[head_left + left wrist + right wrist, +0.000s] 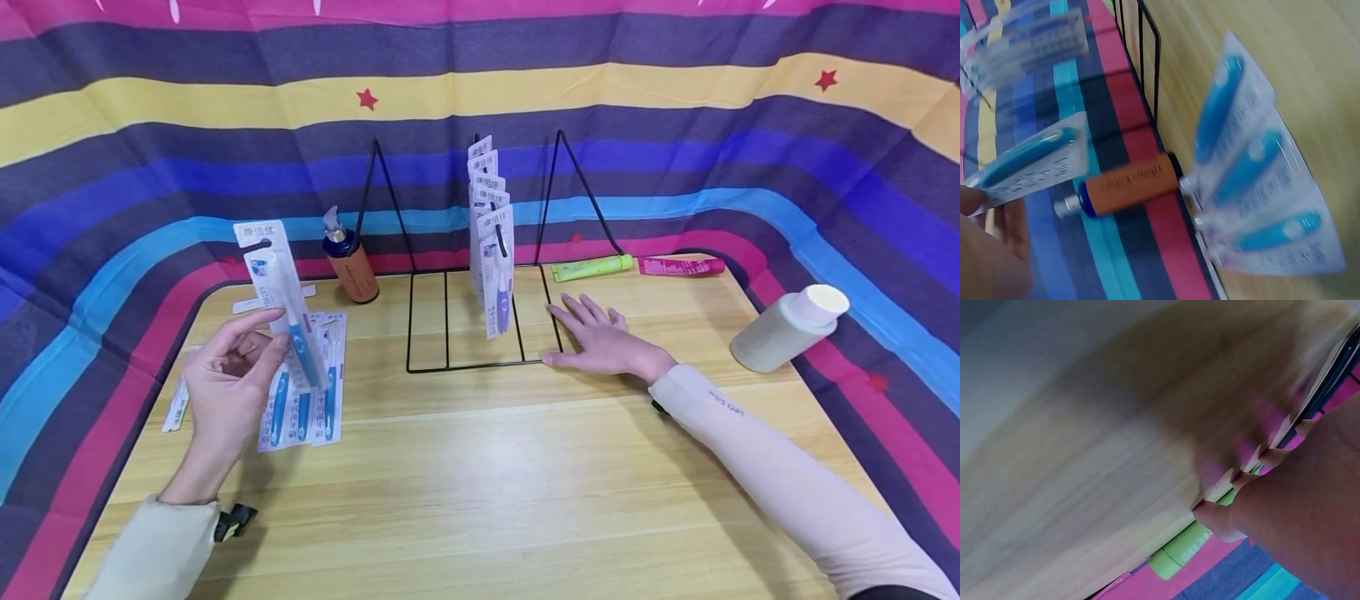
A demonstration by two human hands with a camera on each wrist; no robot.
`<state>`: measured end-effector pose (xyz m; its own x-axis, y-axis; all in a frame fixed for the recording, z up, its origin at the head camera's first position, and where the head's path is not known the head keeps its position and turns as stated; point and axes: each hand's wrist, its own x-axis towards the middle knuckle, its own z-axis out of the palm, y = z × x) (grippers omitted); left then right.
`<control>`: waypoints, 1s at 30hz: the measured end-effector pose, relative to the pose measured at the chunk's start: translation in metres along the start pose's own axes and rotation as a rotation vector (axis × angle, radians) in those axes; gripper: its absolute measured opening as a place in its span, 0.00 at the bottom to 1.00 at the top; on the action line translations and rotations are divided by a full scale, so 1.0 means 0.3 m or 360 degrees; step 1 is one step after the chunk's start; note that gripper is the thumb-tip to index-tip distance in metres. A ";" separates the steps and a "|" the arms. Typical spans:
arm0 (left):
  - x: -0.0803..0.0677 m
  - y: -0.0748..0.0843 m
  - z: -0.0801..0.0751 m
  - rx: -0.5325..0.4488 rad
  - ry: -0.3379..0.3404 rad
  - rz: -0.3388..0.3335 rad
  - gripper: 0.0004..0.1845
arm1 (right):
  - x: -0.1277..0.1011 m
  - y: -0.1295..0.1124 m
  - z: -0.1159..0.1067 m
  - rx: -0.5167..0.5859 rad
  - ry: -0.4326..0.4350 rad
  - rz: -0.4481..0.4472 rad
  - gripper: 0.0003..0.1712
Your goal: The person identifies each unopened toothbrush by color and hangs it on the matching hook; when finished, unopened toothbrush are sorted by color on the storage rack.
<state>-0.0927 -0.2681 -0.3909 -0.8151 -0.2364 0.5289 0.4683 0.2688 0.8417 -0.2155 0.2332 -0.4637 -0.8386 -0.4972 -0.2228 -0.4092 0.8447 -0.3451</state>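
My left hand point(228, 375) holds a packaged blue toothbrush point(281, 304) upright above the table's left side; the same pack point(1025, 159) shows in the left wrist view beside my fingers point(997, 250). Under it lie several more blue toothbrush packs point(303, 404) point(1260, 194). A black wire rack point(480, 275) stands at the table's middle back with a row of purple toothbrush packs point(493, 250) standing in it. My right hand point(603, 342) lies flat and open on the table just right of the rack's front corner, holding nothing; its fingers point(1222, 519) show in the right wrist view.
An orange pump bottle point(351, 262) point(1125, 186) stands left of the rack. A green tube point(592, 267) point(1182, 550) and a pink tube point(681, 266) lie at the back right. A white bottle point(787, 327) lies on its side at the right edge. Striped cloth surrounds the wooden table point(487, 483).
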 end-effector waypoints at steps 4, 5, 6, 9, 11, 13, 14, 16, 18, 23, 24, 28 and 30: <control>-0.019 0.031 0.060 -0.0320 -0.0103 0.0223 0.17 | 0.001 0.003 0.002 -0.0004 0.0007 -0.0001 0.62; -0.025 0.042 0.074 -0.0363 -0.0135 0.0260 0.17 | 0.001 0.003 0.003 -0.0001 0.0009 -0.0003 0.62; -0.031 0.053 0.088 -0.0392 -0.0167 0.0295 0.17 | 0.001 0.003 0.003 0.0001 0.0011 -0.0004 0.62; -0.048 0.076 0.122 -0.0421 -0.0258 0.0374 0.17 | 0.000 0.002 0.005 0.0010 0.0017 -0.0006 0.62; -0.057 0.083 0.140 -0.0439 -0.0307 0.0394 0.18 | 0.000 0.003 0.006 0.0013 0.0020 -0.0004 0.62; -0.062 0.084 0.153 -0.0415 -0.0332 0.0401 0.18 | -0.001 0.003 0.007 0.0010 0.0022 -0.0002 0.62; -0.063 0.083 0.159 -0.0410 -0.0339 0.0400 0.18 | -0.002 0.003 0.007 0.0010 0.0023 -0.0003 0.62; -0.064 0.079 0.168 -0.0373 -0.0344 0.0390 0.19 | -0.003 0.002 0.007 0.0013 0.0024 -0.0003 0.62; -0.063 0.072 0.175 -0.0372 -0.0345 0.0374 0.18 | -0.004 0.000 0.006 0.0019 0.0021 -0.0005 0.62; -0.054 0.048 0.196 -0.0374 -0.0315 0.0317 0.17 | -0.006 -0.004 0.003 0.0036 0.0012 -0.0001 0.61; -0.051 0.043 0.203 -0.0376 -0.0302 0.0309 0.17 | -0.006 -0.004 0.003 0.0037 0.0012 0.0000 0.60; -0.028 0.021 0.234 -0.0363 -0.0269 0.0301 0.17 | -0.004 -0.005 0.003 0.0026 0.0019 -0.0004 0.60; -0.010 0.006 0.250 -0.0319 -0.0259 0.0325 0.18 | -0.003 -0.004 0.004 0.0016 0.0027 -0.0006 0.60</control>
<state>-0.1149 -0.1969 -0.3992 -0.7335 -0.0396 0.6785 0.6725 0.1026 0.7330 -0.2138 0.2324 -0.4641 -0.8432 -0.4966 -0.2058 -0.4087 0.8409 -0.3548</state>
